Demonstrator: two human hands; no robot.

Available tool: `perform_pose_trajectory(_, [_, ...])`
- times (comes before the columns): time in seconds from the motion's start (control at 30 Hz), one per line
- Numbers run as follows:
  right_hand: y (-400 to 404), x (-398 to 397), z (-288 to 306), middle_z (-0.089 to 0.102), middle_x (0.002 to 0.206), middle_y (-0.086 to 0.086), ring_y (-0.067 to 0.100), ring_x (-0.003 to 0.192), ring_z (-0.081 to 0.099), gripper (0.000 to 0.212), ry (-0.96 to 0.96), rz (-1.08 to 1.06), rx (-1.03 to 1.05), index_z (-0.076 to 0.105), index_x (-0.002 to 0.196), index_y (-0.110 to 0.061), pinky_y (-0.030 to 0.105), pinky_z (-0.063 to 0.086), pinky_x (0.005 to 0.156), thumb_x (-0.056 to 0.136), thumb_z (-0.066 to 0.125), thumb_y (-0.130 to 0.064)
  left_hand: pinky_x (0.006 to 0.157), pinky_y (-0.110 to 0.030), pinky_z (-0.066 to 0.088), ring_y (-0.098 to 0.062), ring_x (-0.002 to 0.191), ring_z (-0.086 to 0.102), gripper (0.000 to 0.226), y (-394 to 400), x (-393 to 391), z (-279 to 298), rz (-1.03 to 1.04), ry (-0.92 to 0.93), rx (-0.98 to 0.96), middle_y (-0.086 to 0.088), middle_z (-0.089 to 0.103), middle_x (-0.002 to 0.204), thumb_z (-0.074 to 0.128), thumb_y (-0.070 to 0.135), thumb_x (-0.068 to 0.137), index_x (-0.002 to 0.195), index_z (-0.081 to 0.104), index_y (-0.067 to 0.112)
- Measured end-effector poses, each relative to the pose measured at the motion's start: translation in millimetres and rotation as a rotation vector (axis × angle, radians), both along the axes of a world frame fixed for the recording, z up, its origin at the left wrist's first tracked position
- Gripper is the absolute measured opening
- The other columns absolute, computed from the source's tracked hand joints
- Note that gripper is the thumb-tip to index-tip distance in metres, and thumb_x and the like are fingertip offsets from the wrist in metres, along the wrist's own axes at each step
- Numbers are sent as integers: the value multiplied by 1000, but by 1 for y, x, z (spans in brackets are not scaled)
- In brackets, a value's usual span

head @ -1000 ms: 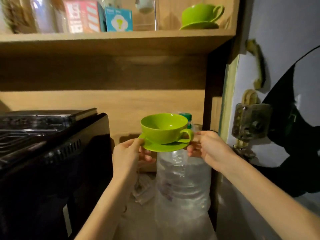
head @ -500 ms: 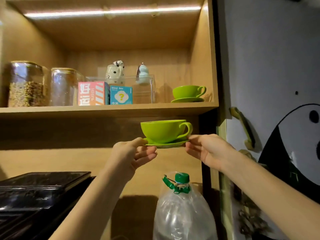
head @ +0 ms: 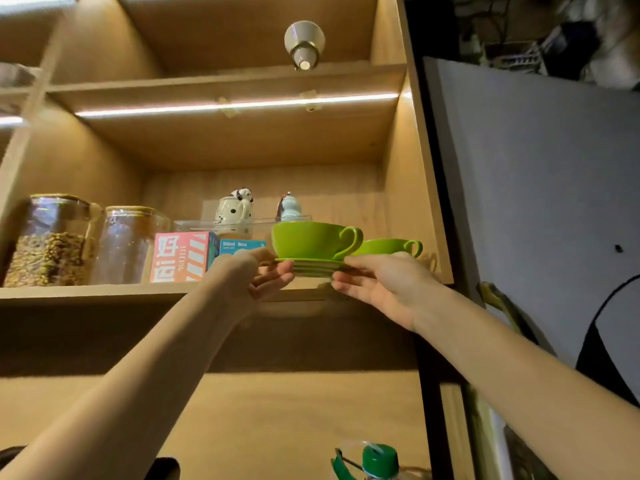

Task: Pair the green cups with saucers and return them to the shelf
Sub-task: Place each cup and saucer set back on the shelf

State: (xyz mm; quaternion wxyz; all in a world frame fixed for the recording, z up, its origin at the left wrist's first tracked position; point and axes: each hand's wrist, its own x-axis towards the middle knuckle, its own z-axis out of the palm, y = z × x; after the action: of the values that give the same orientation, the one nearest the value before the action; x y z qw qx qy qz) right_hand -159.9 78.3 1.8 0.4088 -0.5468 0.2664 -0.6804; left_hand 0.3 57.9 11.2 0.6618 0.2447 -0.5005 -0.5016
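Observation:
A green cup (head: 311, 240) stands upright on a green saucer (head: 311, 265), its handle to the right. My left hand (head: 256, 275) pinches the saucer's left rim and my right hand (head: 377, 282) holds its right rim. The pair hovers just above the front edge of the wooden shelf (head: 104, 292). Behind it, at the shelf's right end, a second green cup (head: 391, 247) sits; its saucer is hidden by my right hand and the held cup.
On the shelf stand two glass jars (head: 52, 240), a red-and-white box (head: 180, 257), a blue box (head: 242, 244), a clear case (head: 242, 224) with two figurines. A cabinet side wall (head: 412, 202) closes the right. A green-capped water bottle (head: 377, 462) stands below.
Both hands have lifted the cup and saucer from below the shelf edge up to shelf level and toward the shelf. The camera has tilted upward.

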Motion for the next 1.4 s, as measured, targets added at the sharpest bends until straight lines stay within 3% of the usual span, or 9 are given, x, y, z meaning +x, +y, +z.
perform_pose_trajectory(0.23, [-36,5,25,54,83,17,22,70,58,6,16,-46,-2,50,87,0,34,54,62,87,50,6,30,-22,48,-11,26,56,24,-38,0,25,19,-79,-61,-9,54,28,39,-1,92,70,48,-3])
perform_pose_trajectory(0.43, [-75,6,27,51,84,16,23,72,57,19,54,-85,36,48,105,1,36,52,62,87,50,6,33,-24,51,-12,27,56,18,-73,1,23,42,-97,-22,-16,53,63,41,-2,91,74,48,-3])
perform_pose_trajectory(0.73, [-98,4,30,49,83,15,21,68,55,26,127,-154,48,48,112,3,34,51,57,86,51,8,32,-27,51,-14,28,57,1,-97,-2,21,108,-153,-21,-17,55,68,42,-3,90,91,42,-3])
perform_pose_trajectory(0.83, [-98,6,33,50,79,15,19,64,54,5,187,-196,70,52,88,4,32,51,54,86,52,8,30,-26,50,-13,27,56,6,-102,-2,20,117,-135,-21,-17,55,70,43,-2,90,90,37,0])
perform_pose_trajectory(0.93, [-100,7,37,51,76,15,18,61,54,12,243,-274,88,49,76,1,29,50,54,84,55,8,30,-26,50,-13,27,57,9,-106,-2,17,117,-104,-1,-16,56,71,44,1,91,96,36,1])
perform_pose_trajectory(1.17, [-95,7,33,54,72,12,13,56,50,6,311,-480,72,56,92,3,22,44,52,87,53,0,34,-26,51,-13,29,58,25,-100,-7,9,118,-24,-63,-16,61,57,42,12,94,70,35,9])
perform_pose_trajectory(1.27, [-92,-5,16,64,97,15,21,80,63,28,486,-851,-177,57,117,-1,29,54,68,92,45,-7,62,-39,57,-29,73,69,28,-109,-3,-2,689,-438,-279,-20,65,92,37,27,89,86,49,2])
perform_pose_trajectory(1.33, [-84,-6,-7,61,122,11,22,110,57,37,747,-1050,-432,50,129,-9,32,48,92,94,39,-13,76,-39,45,-34,103,55,39,-113,0,-18,1119,-753,-479,-16,54,116,39,30,88,115,49,4])
perform_pose_trajectory(1.4, [-82,-3,-26,44,144,5,18,133,36,46,1051,-1093,-516,33,141,-14,31,31,109,95,35,-21,92,-41,40,-31,122,43,55,-117,-1,-32,1155,-903,-633,-12,42,136,37,37,85,134,35,11])
